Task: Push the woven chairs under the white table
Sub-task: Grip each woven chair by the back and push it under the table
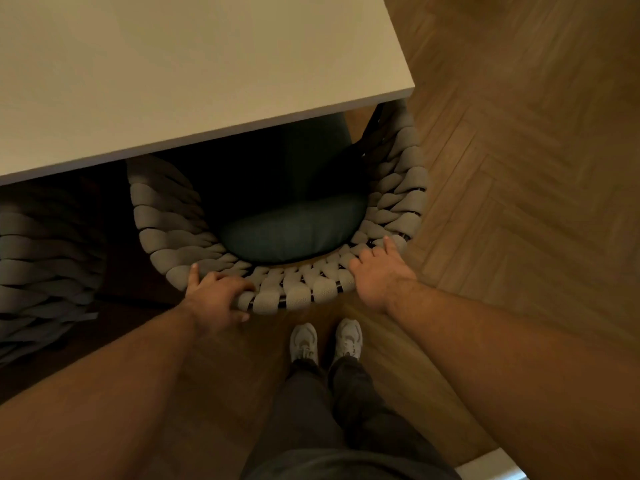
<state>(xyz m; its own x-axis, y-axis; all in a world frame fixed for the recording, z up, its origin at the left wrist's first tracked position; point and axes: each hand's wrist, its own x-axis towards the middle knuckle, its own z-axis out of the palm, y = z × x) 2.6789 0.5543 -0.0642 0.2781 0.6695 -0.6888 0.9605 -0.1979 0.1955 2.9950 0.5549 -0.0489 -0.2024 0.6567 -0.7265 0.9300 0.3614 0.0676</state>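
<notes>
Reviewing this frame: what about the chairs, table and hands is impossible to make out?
All in the head view:
1. Woven chair: its legs and seat front are hidden under the white table top and the teal cushion.
2. Second woven chair: cut off by the left edge and deep in shadow.
3. Left hand and right hand: some fingertips are hidden by the backrest rim they grip.
4. White table: its far end runs past the top and left edges.
</notes>
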